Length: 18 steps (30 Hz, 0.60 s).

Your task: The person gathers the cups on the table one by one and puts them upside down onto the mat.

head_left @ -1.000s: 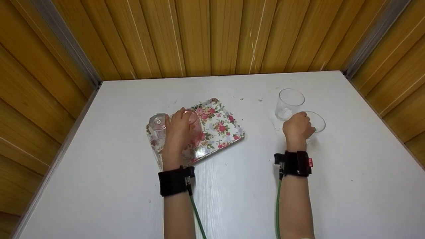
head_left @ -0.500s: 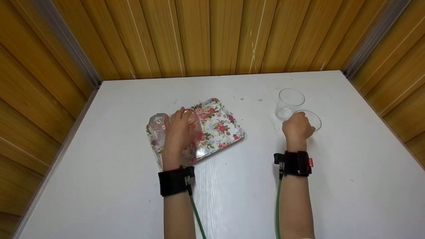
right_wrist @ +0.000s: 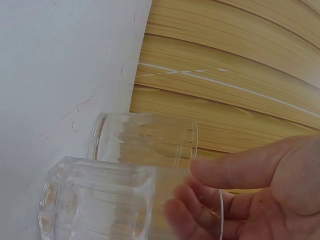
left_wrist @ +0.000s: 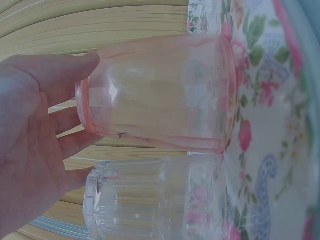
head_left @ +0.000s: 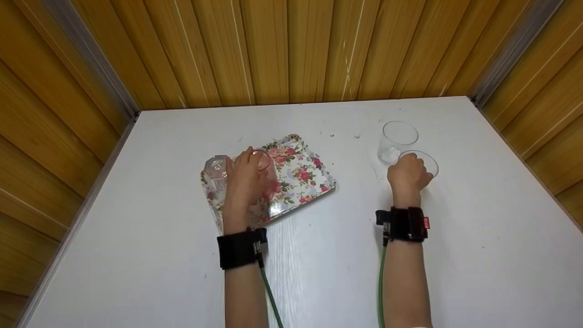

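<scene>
A pink glass (left_wrist: 160, 95) stands on the floral tray (head_left: 298, 171). My left hand (head_left: 245, 180) is at its top; in the left wrist view the thumb touches the rim and the fingers reach behind. A clear faceted glass (left_wrist: 150, 200) stands beside the pink one on the tray. On the table's right side my right hand (head_left: 406, 175) holds another clear glass (right_wrist: 110, 200) near its rim, with the thumb on one side and curled fingers seen at the other. Its thick base is faceted. A round clear glass (head_left: 395, 146) stands just behind it.
The white table (head_left: 346, 273) carries everything. Its back edge meets a wood-pattern wall (head_left: 291, 50), with similar panels left and right. Green cables (head_left: 381, 287) run from the black wrist straps toward the person.
The clear glass at my right hand has shifted slightly left, nearer the round glass, its rim straightening. My left hand and the tray look unchanged.
</scene>
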Available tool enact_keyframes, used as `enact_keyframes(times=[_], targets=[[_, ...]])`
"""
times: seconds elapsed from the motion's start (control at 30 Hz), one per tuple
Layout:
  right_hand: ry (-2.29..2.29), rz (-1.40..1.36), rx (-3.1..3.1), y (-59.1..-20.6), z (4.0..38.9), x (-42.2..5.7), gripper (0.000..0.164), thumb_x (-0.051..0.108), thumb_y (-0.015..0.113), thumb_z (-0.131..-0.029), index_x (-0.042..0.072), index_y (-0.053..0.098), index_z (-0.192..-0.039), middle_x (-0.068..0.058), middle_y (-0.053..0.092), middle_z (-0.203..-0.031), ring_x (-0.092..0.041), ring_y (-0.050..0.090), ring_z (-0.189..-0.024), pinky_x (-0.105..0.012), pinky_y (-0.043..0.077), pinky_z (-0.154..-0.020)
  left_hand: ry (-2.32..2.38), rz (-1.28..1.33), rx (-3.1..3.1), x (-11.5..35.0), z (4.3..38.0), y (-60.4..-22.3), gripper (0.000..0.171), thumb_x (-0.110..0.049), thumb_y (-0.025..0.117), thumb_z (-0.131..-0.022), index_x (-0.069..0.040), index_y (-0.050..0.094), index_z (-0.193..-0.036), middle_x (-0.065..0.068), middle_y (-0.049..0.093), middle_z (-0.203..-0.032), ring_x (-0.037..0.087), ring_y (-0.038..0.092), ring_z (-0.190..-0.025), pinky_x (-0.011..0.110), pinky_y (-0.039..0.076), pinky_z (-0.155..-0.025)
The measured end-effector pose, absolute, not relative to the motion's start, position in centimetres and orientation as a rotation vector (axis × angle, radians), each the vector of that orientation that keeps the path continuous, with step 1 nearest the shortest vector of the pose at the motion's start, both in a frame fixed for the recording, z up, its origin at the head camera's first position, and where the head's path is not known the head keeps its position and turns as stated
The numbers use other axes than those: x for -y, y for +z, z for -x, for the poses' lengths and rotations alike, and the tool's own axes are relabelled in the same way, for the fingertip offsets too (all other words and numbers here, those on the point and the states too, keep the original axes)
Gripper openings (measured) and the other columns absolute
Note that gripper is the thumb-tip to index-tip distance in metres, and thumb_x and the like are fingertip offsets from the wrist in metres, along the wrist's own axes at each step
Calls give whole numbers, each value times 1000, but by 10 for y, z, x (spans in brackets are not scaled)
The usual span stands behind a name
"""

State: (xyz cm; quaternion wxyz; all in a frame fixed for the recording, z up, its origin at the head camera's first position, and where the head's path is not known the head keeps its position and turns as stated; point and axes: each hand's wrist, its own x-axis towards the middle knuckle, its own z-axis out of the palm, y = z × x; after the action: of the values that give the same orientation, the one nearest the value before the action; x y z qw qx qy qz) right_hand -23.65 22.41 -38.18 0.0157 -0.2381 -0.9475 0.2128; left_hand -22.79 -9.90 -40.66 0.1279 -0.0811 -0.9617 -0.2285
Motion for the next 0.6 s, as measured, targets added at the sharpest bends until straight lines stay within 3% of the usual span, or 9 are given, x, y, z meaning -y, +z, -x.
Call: enact_keyframes(times=[0.6], targets=[[666,701,2914,-376,234,-223,30,0,42,-81,-13,54,-106,-30,57,-103,-43,54,-100,-55,36,-89,-639,227,2781,98,225,-402,38,-17,60,-86,-6,54,-122,17,43,-137,35,38,-126,61,10,-107]])
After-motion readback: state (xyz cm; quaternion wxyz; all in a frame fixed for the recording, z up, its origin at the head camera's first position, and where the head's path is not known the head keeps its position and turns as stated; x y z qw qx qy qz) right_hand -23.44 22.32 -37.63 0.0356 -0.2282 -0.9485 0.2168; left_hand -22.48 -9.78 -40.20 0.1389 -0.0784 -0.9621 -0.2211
